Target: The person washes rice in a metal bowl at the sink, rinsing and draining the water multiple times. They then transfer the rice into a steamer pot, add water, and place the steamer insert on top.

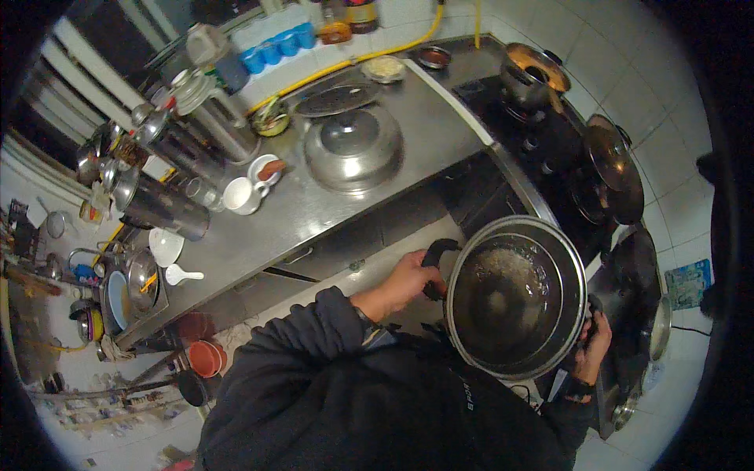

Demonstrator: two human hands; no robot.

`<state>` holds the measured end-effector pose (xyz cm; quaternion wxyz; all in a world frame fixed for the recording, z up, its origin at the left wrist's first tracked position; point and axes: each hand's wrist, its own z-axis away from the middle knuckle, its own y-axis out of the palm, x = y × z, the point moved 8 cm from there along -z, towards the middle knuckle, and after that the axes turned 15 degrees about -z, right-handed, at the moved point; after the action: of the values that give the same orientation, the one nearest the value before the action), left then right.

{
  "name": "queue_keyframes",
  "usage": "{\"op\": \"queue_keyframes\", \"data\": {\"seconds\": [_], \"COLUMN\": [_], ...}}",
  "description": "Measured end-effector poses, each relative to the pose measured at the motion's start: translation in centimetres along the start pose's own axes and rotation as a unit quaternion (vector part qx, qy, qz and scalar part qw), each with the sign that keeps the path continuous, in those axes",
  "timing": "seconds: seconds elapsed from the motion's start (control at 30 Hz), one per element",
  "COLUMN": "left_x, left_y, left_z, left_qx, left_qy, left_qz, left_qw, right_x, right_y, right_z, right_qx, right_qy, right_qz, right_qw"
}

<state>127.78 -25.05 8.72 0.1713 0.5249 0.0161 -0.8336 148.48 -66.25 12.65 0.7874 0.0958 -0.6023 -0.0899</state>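
A large metal pot (454, 318) is held in front of my body, above the floor between the counter and the stove. My left hand (404, 284) is closed around its black left handle (437, 263). On the opposite side my right hand (594, 347) grips the other dark handle, mostly hidden by the fingers. Clear liquid (506, 314) lies inside, with glints on its surface and a pale patch toward the far side; whether that is grain or reflection I cannot tell.
A steel counter (275, 228) runs along the far left, carrying a domed lid (353, 153), a white cup (242, 196), a white spoon (184, 274) and tall metal canisters (161, 204). To the right is a black stove (542, 149) with a pot (525, 82). Red buckets (206, 359) stand lower left.
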Motion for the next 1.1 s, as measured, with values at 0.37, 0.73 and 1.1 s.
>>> {"op": "queue_keyframes", "data": {"seconds": [0.37,0.73,1.1], "left_x": [-3.0,0.5,4.6], "left_y": [-24.2,-34.7,-34.8], "left_z": [17.1,26.2,26.2], "left_qx": [-0.226,-0.517,-0.616], "left_qy": [0.087,0.074,-0.011], "left_qz": [0.077,0.1,0.108], "left_qw": [0.967,0.847,0.78], "right_x": [-8.2,-14.6,-19.6], "right_y": [30.6,51.2,56.7], "right_z": [5.9,9.2,6.9], "right_qx": [0.202,0.361,0.425], "right_qy": [0.071,0.164,0.192], "right_qz": [-0.018,-0.009,0.061], "right_qw": [0.977,0.918,0.883]}}
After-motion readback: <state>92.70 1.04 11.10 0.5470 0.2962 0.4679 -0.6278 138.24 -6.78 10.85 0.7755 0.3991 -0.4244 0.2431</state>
